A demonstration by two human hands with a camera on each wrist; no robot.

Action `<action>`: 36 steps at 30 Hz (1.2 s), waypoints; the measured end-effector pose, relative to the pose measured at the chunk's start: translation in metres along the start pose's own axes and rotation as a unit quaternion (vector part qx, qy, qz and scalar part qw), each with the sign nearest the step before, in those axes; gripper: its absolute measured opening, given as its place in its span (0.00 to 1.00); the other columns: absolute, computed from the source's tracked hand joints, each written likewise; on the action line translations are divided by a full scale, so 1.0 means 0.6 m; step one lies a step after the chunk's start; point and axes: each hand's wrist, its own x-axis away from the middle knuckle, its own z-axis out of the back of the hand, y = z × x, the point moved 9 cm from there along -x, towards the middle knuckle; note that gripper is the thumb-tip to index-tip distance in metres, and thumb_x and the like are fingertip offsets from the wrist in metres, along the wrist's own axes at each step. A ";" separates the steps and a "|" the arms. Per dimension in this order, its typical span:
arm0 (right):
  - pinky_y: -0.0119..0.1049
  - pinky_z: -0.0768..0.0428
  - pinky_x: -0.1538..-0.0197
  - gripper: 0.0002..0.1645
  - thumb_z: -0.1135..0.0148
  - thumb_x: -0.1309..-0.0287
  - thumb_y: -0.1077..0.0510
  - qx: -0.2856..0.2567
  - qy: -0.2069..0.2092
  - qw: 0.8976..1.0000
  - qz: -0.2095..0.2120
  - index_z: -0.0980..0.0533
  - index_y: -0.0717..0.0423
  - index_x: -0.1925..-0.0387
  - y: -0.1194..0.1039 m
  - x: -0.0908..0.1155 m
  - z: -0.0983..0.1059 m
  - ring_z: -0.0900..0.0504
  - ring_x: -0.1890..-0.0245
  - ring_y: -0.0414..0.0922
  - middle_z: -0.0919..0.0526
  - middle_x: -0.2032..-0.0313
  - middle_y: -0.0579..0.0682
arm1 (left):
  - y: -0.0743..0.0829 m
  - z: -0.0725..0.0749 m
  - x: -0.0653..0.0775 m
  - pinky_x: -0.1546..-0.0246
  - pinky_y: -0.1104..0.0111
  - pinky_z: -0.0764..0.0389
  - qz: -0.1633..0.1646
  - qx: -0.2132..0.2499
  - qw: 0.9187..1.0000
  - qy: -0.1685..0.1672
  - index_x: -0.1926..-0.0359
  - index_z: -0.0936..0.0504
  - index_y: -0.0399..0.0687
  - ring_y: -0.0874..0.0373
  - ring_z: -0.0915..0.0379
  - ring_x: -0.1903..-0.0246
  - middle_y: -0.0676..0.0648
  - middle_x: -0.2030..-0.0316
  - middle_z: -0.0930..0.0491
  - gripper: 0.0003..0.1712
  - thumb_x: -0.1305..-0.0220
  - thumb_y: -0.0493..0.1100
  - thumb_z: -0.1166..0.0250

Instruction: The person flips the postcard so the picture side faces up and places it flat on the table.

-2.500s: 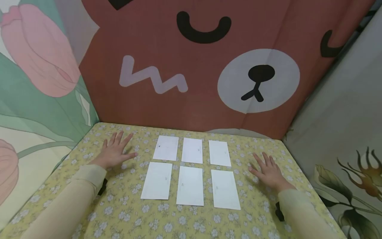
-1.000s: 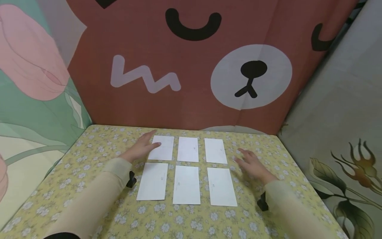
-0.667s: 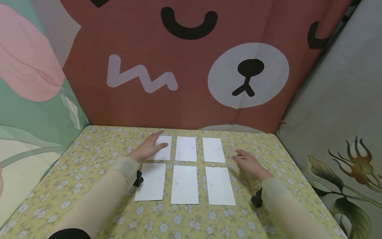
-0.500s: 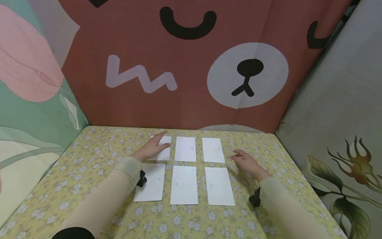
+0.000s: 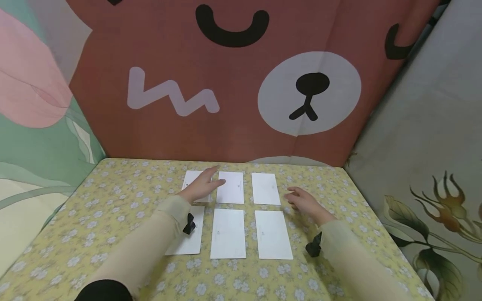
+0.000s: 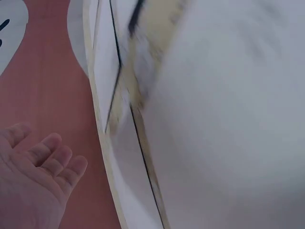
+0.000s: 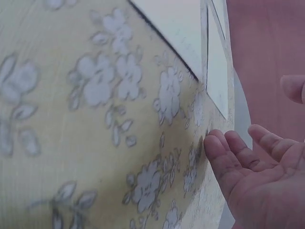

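Note:
White rectangular cards lie in two rows of three, with small faint marks on some. My left hand (image 5: 201,186) reaches over the back left card (image 5: 191,177), covering part of it, and its thumb tip overlaps the edge of the back middle card (image 5: 230,193). In the left wrist view the fingers are loosely bent with nothing in the palm. Just right of the back right card (image 5: 265,189), my right hand (image 5: 305,203) is held low, its relaxed fingertips close to the cloth and holding nothing. The left wrist partly hides the front left card (image 5: 196,242).
The front middle card (image 5: 228,234) and front right card (image 5: 274,235) lie flat on the yellow floral tablecloth (image 5: 113,209). A brown bear-print curtain (image 5: 169,133) rises behind the table's far edge. Printed fabric hangs at both sides.
My left hand has moved right from beside the cards to over the back left card. The right hand has come leftward toward the back right card, its fingers less spread. The cards lie as before.

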 end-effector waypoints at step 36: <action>0.40 0.16 0.51 0.36 0.42 0.25 0.54 -0.074 0.024 0.995 -0.062 0.40 0.68 0.25 0.004 -0.031 -0.013 0.22 0.45 0.54 0.27 0.37 0.66 | 0.057 -0.150 -0.130 0.27 0.53 0.38 0.132 0.375 0.917 -0.018 0.20 0.48 0.38 0.37 0.48 0.25 0.31 0.24 0.47 0.36 0.20 0.49 0.50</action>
